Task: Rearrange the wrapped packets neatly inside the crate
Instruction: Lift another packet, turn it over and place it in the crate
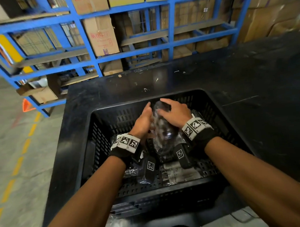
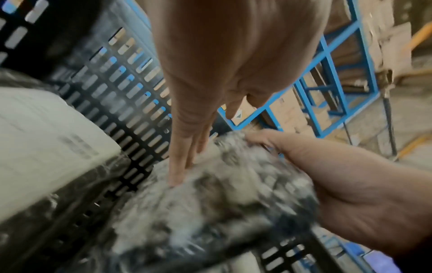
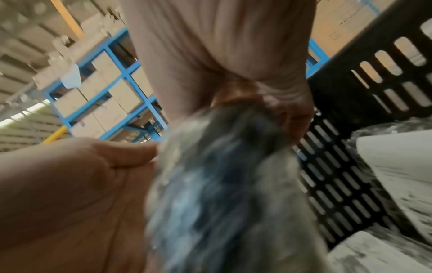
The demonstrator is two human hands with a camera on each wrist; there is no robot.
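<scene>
Two hands flank one dark, clear-film-wrapped oblong packet (image 1: 161,128) above the black slotted plastic crate (image 1: 221,119): left hand (image 1: 143,120) at 9 o'clock, fingers straight; right hand (image 1: 175,114) at 3, curled over it. Long axis runs 6 to 12.

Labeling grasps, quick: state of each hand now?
Left hand: straight fingers pressed flat against the wrapped packet.
Right hand: fingers curled over that packet, holding it.
</scene>
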